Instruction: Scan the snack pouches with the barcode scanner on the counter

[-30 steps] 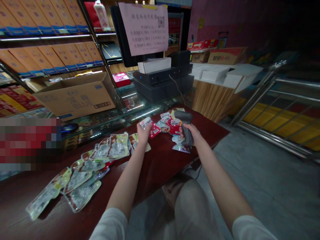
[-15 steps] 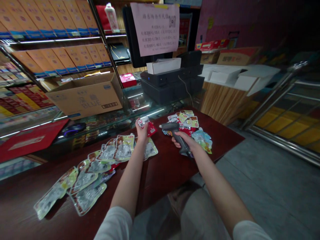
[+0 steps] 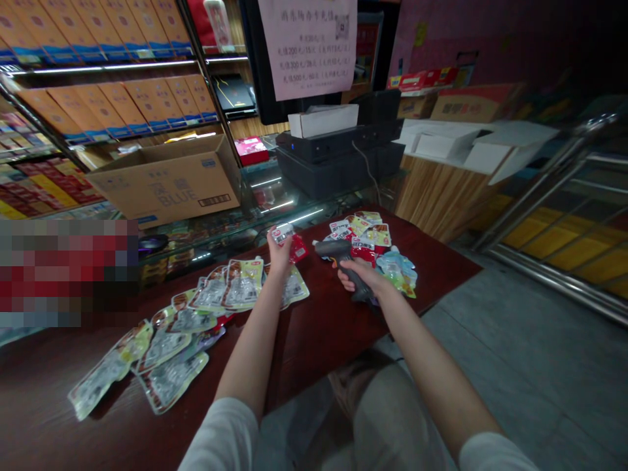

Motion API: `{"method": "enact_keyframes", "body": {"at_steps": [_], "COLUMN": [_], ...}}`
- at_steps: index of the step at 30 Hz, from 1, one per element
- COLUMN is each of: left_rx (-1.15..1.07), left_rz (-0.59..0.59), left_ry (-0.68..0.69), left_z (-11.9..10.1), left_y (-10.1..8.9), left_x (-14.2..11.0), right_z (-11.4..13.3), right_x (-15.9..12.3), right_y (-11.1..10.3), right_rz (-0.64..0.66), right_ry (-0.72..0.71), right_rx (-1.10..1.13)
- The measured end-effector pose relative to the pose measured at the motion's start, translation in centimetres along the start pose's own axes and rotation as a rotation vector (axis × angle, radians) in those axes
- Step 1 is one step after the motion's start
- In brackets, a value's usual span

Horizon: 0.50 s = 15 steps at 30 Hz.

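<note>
My left hand (image 3: 279, 252) is closed on a small red and white snack packet (image 3: 297, 248), held just over the dark red table (image 3: 318, 340). In my right hand (image 3: 360, 278) is a grey handheld barcode scanner (image 3: 338, 250), its head pointing left toward the packet. Several yellow-edged clear snack packets (image 3: 244, 282) lie overlapping in a row from beneath my left forearm to the table's left side. Behind the scanner sits a pile of mixed red, yellow and white packets (image 3: 366, 235), with a light blue packet (image 3: 396, 268) at its near side.
Beyond the table stands a glass counter with an open cardboard box (image 3: 171, 190) and a black cash drawer (image 3: 338, 167). Shelves of orange boxes (image 3: 118, 108) rise at the left. A metal railing (image 3: 554, 203) borders the floor at right. A blurred patch covers the far left.
The view has shifted slightly. Both hands keep their holds, the packet and scanner staying in nearly the same places. The scanner's head looks tilted a little differently.
</note>
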<state>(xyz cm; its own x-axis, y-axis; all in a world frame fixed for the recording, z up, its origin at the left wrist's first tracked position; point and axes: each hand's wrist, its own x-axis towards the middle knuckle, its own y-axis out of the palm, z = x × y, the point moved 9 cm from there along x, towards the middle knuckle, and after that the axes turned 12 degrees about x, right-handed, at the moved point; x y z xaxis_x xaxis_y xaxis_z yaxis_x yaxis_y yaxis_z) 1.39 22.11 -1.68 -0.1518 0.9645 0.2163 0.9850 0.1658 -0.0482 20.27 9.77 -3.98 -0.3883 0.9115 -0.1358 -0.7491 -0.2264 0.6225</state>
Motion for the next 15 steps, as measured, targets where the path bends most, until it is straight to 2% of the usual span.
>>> {"method": "enact_keyframes", "body": {"at_steps": [2,4,8,12,15], "left_rx": [-0.048,0.051,0.525,1.042,1.344], "left_rz": [0.015,0.003,0.044,0.205,0.276], "left_ry": [-0.061,-0.082,-0.084,-0.034,0.013], "left_z": [0.2,0.0,-1.2,-2.7,-3.9], "left_y": [0.1,-0.3,-1.4,-2.5,-3.8], "left_x": [-0.1,-0.2,-0.5,-2.2,-4.1], "right_z": [0.1,0.2,0.7,1.4,2.5], "right_x": [0.0,0.0,0.0,-0.3,-0.8], "right_y": [0.0,0.0,-0.2,-0.2,-0.4], "right_rz": [0.008,0.014,0.033,0.071,0.091], "right_ry": [-0.005,-0.017,-0.036,-0.046,-0.118], "right_rx": [0.023,0.046,0.098,0.167,0.218]}}
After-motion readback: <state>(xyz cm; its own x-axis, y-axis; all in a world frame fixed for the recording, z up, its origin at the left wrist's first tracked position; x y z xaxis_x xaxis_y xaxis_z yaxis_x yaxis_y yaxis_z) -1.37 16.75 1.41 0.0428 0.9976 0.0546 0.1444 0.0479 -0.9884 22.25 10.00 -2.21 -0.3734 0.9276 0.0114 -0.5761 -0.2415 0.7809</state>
